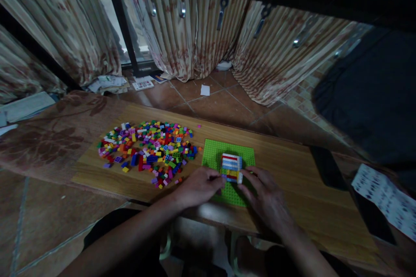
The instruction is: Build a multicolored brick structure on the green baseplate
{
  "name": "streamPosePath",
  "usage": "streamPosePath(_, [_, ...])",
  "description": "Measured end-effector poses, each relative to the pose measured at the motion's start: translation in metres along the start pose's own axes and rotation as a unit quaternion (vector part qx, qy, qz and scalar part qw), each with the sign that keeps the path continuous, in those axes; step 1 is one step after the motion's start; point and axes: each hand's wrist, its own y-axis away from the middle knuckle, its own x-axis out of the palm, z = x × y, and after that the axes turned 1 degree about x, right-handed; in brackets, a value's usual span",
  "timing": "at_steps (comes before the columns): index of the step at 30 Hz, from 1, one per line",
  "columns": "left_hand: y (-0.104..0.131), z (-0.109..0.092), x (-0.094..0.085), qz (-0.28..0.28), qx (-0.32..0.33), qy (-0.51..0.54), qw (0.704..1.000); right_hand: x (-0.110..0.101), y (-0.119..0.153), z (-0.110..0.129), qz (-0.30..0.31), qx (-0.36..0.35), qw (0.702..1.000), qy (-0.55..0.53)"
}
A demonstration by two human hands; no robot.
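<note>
A block of stacked toy bricks (231, 162), striped white, red, blue and yellow, stands on a green studded baseplate (212, 150). At its near left corner is my left hand (202, 185), with thumb and finger closed in a pinch. Something small and purplish shows at those fingertips, too small to name. On the right side, my right hand (264, 192) has its thumb and forefinger around a white brick (240, 178) at the near right corner of the block. Whether this brick is fixed to the block I cannot tell.
Loose coloured bricks (151, 147) lie in a wide pile on the wooden table (286, 169), left of the baseplate. A dark flat object (328, 168) is at the right, beside a printed sheet (386, 197). Striped curtains (201, 39) hang beyond the table.
</note>
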Motion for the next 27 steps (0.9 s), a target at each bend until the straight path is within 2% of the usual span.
streamPosePath(2, [-0.002,-0.001,-0.011,-0.066,0.009,-0.057,0.996,0.001,-0.005,-0.004,0.024,-0.017,0.999,0.013])
streamPosePath(4, [-0.005,-0.002,-0.015,-0.101,0.021,-0.097,0.99,0.002,-0.007,-0.005,0.037,-0.027,0.999,0.027])
streamPosePath(14, [-0.017,-0.001,0.004,-0.148,0.0,-0.199,0.969,0.004,-0.008,-0.003,0.04,-0.034,0.997,0.054])
streamPosePath(27, [-0.037,0.004,0.033,-0.219,-0.051,-0.182,0.957,0.008,-0.006,0.001,0.033,-0.027,0.998,0.052])
